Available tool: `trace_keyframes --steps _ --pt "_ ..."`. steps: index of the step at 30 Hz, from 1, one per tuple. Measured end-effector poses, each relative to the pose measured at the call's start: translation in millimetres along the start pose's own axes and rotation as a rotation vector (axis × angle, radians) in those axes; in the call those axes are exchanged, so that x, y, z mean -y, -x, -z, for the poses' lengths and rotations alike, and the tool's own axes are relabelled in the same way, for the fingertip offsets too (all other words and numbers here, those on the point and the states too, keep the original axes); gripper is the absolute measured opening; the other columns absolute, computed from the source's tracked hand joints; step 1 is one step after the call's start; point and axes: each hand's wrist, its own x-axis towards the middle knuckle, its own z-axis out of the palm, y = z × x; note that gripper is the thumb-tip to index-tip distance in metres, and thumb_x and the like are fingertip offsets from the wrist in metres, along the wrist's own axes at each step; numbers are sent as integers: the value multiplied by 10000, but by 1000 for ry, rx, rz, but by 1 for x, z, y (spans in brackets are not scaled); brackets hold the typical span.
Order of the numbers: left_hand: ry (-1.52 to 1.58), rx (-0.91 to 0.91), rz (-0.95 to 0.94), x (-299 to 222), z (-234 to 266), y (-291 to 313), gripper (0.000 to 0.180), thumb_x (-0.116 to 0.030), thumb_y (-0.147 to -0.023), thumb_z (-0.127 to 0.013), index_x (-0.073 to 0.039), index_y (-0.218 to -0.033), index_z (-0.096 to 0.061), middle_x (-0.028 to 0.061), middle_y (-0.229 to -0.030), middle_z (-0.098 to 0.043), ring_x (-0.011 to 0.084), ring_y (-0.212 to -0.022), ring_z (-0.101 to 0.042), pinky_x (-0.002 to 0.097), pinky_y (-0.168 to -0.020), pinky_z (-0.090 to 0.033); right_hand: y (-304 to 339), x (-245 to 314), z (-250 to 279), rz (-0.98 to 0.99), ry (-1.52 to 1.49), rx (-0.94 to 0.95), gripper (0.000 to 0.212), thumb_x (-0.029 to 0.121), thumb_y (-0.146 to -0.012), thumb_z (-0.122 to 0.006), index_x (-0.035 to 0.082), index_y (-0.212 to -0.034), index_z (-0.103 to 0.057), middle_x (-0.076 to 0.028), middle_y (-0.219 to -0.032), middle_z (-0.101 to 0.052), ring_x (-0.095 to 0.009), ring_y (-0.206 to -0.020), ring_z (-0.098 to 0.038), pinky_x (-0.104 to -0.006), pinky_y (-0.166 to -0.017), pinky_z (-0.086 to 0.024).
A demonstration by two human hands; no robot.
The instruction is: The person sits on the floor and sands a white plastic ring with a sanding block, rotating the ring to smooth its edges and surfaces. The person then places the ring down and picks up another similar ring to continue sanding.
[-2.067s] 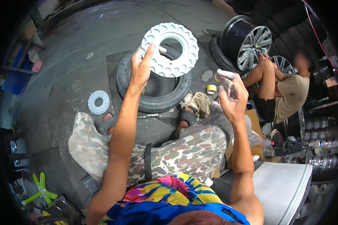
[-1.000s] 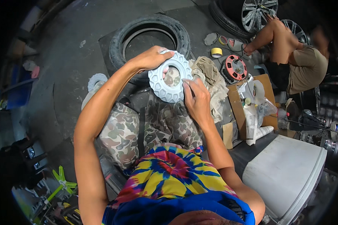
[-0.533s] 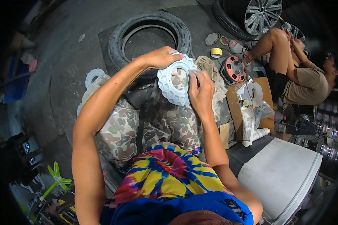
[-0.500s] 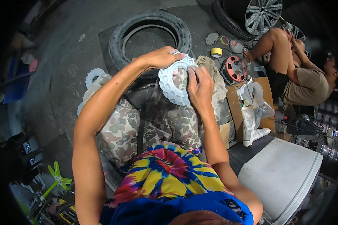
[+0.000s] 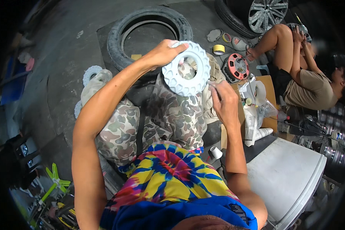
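Note:
My left hand [image 5: 164,53] grips the upper left rim of a pale blue ring [image 5: 183,88], its thumb laid over the face. The ring has a scalloped outer edge, a raised honeycomb-like pattern and a large round hole; it is tilted toward me above my camouflage-clad knee. Just off the ring's lower right edge is my right hand [image 5: 227,100], fingers curled and pinched together. Whatever is between those fingertips is too small to make out. A similar pale blue ring [image 5: 89,72] lies beyond my left knee, partly covered by a cloudy plastic bag.
A car tyre [image 5: 115,42] lies ahead on the floor. To the right are yellow tape [image 5: 219,49], a red reel [image 5: 237,66], a cardboard box [image 5: 271,90] with rolls and plastic, and a white panel [image 5: 287,165]. A seated person [image 5: 308,86] works beside a spoked wheel [image 5: 267,15].
My right hand has left the ring's face and moved right and down toward me. The ring has shifted slightly right and up, still in my left hand.

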Motion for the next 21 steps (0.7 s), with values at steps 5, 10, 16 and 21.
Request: trace_keyframes --steps 5,10,16,21 --pt "-50 -147 -107 9 -10 -6 409 -334 -1122 -732 37 -1295 -759 69 -954 -802 122 -825 -757 321 -741 -610 16 31 -18 -72 -167 -92 176 -6 -1017 -779 -6 -1186 -830 -156 -897 -705 -282 -798 -687 -378 -733 -537" --pt "-123 -160 -184 13 -13 -9 427 -330 -1116 -726 62 -1282 -757 126 -985 -835 174 -817 -806 356 -749 -623 12 46 -31 -115 -200 -73 169 -20 -1014 -771 -9 -1176 -817 -158 -872 -661 -298 -762 -661 -395 -713 -528" --pt "-206 -190 -213 8 -21 -2 524 -368 -1111 -722 93 -1361 -716 157 -883 -830 186 -800 -809 367 -741 -613 -14 55 -48 -18 -196 -51 167 -39 -998 -760 -21 -1163 -776 -172 -877 -623 -389 -786 -674 -457 -714 -539" --pt "-225 -231 -202 17 -20 -6 599 -393 -1109 -712 125 -1406 -674 161 -844 -824 190 -782 -807 374 -735 -608 -19 43 -33 96 -112 79 167 -39 -994 -755 -29 -1160 -762 -183 -901 -630 -415 -824 -679 -488 -734 -553"
